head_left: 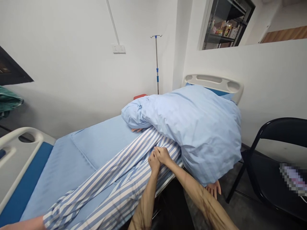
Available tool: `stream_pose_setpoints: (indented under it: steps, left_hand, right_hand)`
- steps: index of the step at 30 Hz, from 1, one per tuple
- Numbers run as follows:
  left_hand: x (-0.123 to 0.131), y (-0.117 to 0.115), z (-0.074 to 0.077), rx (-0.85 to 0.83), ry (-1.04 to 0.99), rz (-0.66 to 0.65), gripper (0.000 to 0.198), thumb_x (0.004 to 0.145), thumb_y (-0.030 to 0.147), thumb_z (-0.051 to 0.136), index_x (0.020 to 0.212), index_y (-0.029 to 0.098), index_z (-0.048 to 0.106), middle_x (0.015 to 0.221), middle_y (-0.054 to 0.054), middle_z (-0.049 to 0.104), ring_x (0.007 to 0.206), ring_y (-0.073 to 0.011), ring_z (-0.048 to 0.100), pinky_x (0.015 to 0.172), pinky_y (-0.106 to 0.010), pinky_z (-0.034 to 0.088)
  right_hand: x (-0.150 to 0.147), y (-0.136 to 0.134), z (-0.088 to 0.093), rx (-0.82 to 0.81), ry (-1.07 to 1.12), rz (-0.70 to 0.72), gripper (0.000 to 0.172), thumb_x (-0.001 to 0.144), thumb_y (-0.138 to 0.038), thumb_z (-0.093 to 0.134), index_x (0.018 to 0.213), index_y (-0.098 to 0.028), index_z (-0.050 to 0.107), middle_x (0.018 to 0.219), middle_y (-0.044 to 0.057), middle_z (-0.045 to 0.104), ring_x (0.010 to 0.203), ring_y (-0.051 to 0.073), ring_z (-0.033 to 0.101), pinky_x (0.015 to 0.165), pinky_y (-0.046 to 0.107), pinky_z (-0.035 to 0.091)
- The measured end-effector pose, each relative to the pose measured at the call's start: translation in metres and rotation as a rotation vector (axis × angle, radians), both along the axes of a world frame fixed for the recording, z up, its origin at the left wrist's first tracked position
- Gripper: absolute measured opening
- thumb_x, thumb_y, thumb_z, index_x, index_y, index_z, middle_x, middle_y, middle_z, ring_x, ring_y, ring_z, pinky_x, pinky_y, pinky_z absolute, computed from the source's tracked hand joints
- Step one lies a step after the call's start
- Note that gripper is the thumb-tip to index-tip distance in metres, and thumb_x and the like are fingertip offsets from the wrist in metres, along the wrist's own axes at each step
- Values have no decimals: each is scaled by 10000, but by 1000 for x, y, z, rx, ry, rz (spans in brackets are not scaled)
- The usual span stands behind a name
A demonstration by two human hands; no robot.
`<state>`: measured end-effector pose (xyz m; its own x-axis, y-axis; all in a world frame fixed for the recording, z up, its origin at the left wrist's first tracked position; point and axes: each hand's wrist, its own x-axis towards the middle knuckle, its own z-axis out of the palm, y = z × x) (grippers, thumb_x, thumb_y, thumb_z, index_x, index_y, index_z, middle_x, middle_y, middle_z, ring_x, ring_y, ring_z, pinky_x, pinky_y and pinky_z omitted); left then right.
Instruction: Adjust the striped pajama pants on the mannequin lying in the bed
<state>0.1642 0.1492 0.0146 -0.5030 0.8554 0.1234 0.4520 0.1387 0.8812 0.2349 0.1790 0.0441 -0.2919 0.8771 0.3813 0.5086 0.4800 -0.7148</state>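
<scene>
My left hand (154, 162) and my right hand (162, 155) are held close together, touching, with their fingers curled in. They rest over the upper leg of blue-and-white striped trousers (124, 166), worn by a figure lying on the bed. Whether fabric or anything else is inside my fingers is hidden. A bulky light-blue quilt (192, 127) is heaped over the figure's upper body and head end. From under it, one of the figure's hands (214, 189) hangs past the near bedside, and fingers of the other (136, 130) show at the far side.
A pale headboard (213, 80) stands at the far right, a footboard (16, 159) at the left. Behind the bed rises an IV pole (157, 60) near a red object (140, 96). To the right is a black folding chair (263, 172) with a blurred item on its seat.
</scene>
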Motion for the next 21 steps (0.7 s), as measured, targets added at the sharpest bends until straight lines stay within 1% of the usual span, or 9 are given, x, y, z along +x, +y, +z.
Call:
stream_pose_setpoints:
  steps: [1,3,5,9,11,13,17,19,21]
  left_hand:
    - [0,0,-1,3,-4,-11,307,913,274,398,661,192,554,606,-18,585,586,-123,500,605,-251,316]
    - [0,0,-3,12,7,-19,307,917,282,387,694,193,577,637,-29,612,603,-129,521,610,-254,330]
    - [1,1,-6,10,48,1,319,912,277,382,653,198,550,611,-29,598,588,-130,508,606,-259,332]
    - [3,2,-9,10,118,48,346,901,274,374,569,213,448,541,-13,539,535,-125,454,585,-267,316]
    - [4,3,-9,17,124,45,346,897,271,377,558,216,415,533,-9,524,534,-125,451,582,-265,312]
    - [6,3,-8,21,120,42,348,891,263,384,546,218,388,530,-8,513,540,-128,453,582,-264,309]
    - [6,2,-1,2,72,39,355,878,256,403,527,214,372,529,-9,505,546,-132,448,579,-265,291]
    - [6,2,7,3,34,21,356,870,248,407,518,211,375,517,-5,490,538,-128,435,573,-263,284]
    - [5,5,18,36,-5,0,363,868,253,406,509,210,369,500,4,463,524,-121,413,565,-259,281]
  right_hand:
    - [2,2,3,43,-45,26,441,947,-379,334,571,-198,479,534,15,553,526,122,471,563,260,254]
    - [4,6,3,72,-87,57,441,949,-365,344,572,-196,499,535,13,563,521,115,469,563,255,251]
    - [7,12,-4,52,-88,43,447,953,-355,338,570,-194,505,533,14,569,518,111,470,563,250,256]
    - [10,19,-28,15,-56,-46,465,958,-374,329,566,-195,502,519,18,562,511,115,465,561,254,256]
    - [11,20,-34,11,-31,-52,469,960,-384,320,571,-196,501,516,17,556,506,116,457,561,255,257]
    - [11,21,-36,12,-5,-50,470,961,-387,307,575,-197,496,515,15,548,504,116,451,562,255,259]
    - [12,20,-33,9,26,-71,463,951,-395,308,567,-200,478,513,15,536,504,119,441,567,257,262]
    - [12,20,-32,-2,47,-72,461,947,-399,309,560,-201,466,512,15,530,500,120,430,568,258,263]
    - [12,20,-31,-16,79,-67,464,945,-410,301,559,-202,452,508,13,519,497,121,421,566,258,264]
